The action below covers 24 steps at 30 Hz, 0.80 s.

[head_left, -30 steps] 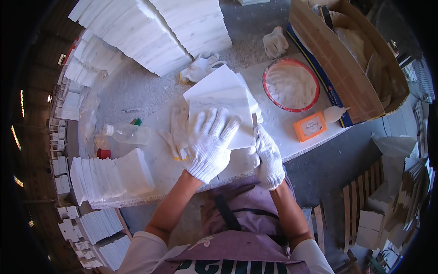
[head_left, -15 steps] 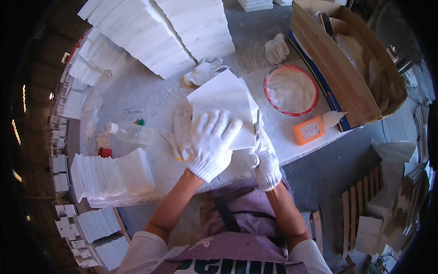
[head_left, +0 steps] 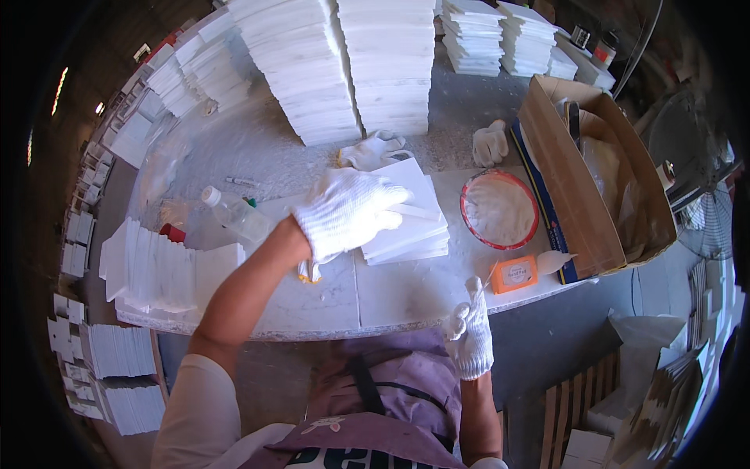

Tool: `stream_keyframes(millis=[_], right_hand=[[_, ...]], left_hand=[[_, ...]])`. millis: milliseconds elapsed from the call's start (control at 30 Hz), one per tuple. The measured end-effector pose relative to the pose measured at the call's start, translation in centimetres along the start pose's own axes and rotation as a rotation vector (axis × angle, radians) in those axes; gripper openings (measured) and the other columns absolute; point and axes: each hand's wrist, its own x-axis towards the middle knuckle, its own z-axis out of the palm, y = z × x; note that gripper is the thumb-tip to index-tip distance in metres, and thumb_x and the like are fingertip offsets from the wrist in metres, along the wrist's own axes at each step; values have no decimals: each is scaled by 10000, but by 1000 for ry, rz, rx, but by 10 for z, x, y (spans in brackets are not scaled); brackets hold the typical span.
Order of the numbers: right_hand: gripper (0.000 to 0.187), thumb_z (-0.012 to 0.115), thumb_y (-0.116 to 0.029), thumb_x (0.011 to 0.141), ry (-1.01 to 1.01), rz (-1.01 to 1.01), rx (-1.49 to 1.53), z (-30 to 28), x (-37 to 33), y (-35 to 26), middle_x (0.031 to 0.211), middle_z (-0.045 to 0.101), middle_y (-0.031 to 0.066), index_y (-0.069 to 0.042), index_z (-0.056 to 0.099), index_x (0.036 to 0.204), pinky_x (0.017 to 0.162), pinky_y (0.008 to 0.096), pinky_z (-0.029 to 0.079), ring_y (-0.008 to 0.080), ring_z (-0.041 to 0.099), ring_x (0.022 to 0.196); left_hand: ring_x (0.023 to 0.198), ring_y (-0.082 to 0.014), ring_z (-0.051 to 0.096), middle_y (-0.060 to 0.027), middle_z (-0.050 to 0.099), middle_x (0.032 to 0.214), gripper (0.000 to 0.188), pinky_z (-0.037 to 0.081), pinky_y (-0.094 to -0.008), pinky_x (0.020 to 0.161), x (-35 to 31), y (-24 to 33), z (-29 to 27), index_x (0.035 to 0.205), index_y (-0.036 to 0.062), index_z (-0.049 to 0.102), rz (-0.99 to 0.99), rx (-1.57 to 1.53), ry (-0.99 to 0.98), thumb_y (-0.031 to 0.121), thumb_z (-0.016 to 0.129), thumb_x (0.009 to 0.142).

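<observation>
My left hand (head_left: pixel 348 207), in a white knitted glove, is over a small stack of white tiles (head_left: pixel 418 244). Its fingers and thumb are closed on a white tile (head_left: pixel 418 211), which shows as a thin strip, nearly edge-on. My right hand (head_left: pixel 470 332), gloved too, is just off the table's front edge with its fingers bent together. Whatever is in it is too small to make out. Behind the stack lies a loose white glove (head_left: pixel 373 150), and another glove (head_left: pixel 310 270) is partly hidden under my left wrist.
A red-rimmed bowl of white powder (head_left: pixel 500 209), an orange box (head_left: pixel 516 273) and a white squeeze bulb (head_left: pixel 555 261) lie right. Beyond stands a cardboard box (head_left: pixel 574 180). Tall tile stacks (head_left: pixel 387 70) rise at the back. Left are a clear bottle (head_left: pixel 238 215) and more tiles (head_left: pixel 148 262).
My left hand has risen from lying spread on the tiles and now grips one. The right hand has drawn back from the tiles' edge toward me. The view has tilted up.
</observation>
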Motion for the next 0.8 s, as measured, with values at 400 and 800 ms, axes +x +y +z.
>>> stream_keyframes(millis=[400, 800], right_hand=[[392, 710, -332, 886, -205, -177, -397, 37, 37, -76, 982, 616, 78, -25, 574, 1088, 612, 247, 467, 124, 570, 716], [325, 629, -125, 920, -654, -204, -1428, 178, 120, -138, 1068, 699, 79, -51, 651, 1236, 842, 290, 539, 160, 652, 933]], left_hand=[[1029, -356, 605, -170, 645, 1050, 286, 471, -436, 909, 15, -25, -20, 1015, 93, 668, -46, -21, 33, 275, 654, 796], [910, -341, 641, -150, 661, 887, 311, 506, -438, 826, 20, -23, -32, 1008, 113, 685, 19, 31, -6, 252, 708, 731]])
